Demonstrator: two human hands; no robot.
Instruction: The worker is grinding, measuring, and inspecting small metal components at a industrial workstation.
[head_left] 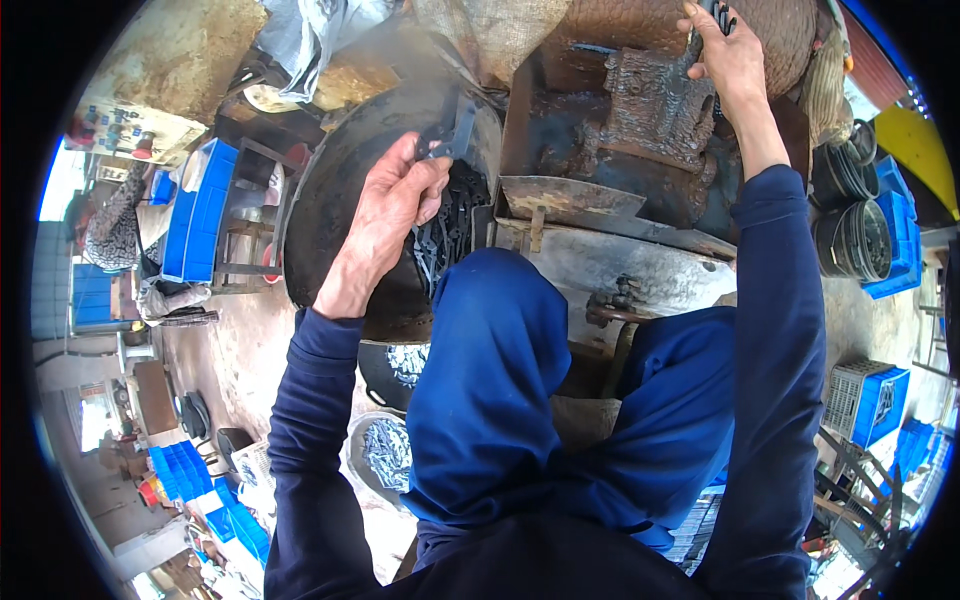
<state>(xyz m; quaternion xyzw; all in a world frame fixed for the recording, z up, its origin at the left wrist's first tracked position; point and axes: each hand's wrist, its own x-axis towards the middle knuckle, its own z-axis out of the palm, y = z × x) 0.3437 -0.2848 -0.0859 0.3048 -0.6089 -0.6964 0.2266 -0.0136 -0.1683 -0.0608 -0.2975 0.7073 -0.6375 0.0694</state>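
My left hand (pixel 398 188) is closed around the end of a flat dark metal piece (pixel 464 132), its thumb and fingers pinching it. Beneath it is a wide round metal basin (pixel 335 190), where many similar dark metal strips (pixel 468 215) lie in a heap. Farther up on the right, my right hand (pixel 735 68) grips a small bunch of dark narrow metal pieces (pixel 722 16); their exact shape is hard to make out. That hand is above the right side of a machine block caked in brown sludge (pixel 655 110).
A metal guard (pixel 580 205) runs along the machine's near edge, close to my knees. Beside my left leg stands a bucket of small shiny metal pieces (pixel 387 450). Blue crates (pixel 200 215) are at the left, and dark stacked buckets (pixel 855 240) at the right.
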